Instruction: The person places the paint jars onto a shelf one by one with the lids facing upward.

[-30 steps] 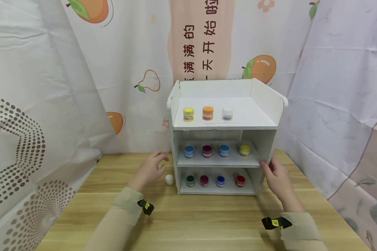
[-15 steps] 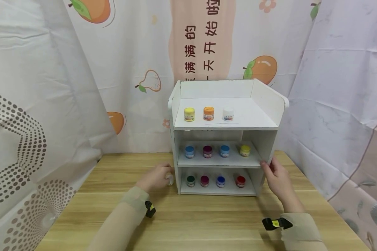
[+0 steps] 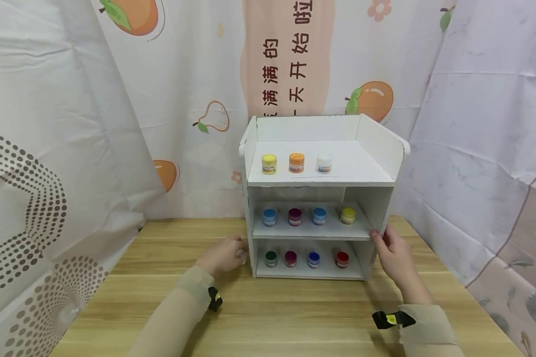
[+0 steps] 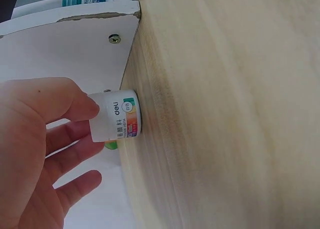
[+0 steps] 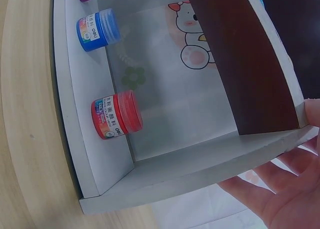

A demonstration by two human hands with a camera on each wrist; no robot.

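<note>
Beside the left side of the white shelf unit (image 3: 321, 184), my left hand (image 3: 224, 255) pinches a small white paint jar (image 4: 116, 116) between thumb and fingers. In the left wrist view the jar's base meets the wooden table, and its label faces the camera. My right hand (image 3: 395, 255) holds the unit's right side panel, thumb at the front edge and fingers round the outer face. On the bottom shelf, the red paint jar (image 5: 116, 115) and the blue paint jar (image 5: 97, 30) stand near that panel.
On the top shelf are a yellow jar (image 3: 269, 164), an orange jar (image 3: 297, 162) and a white jar (image 3: 324, 163). Several more paint jars line the middle and bottom shelves. A patterned curtain (image 3: 196, 163) hangs behind the wooden table (image 3: 268, 317).
My left hand has come down and to the right onto the white jar, which it now pinches. The right hand keeps its hold on the side panel.
</note>
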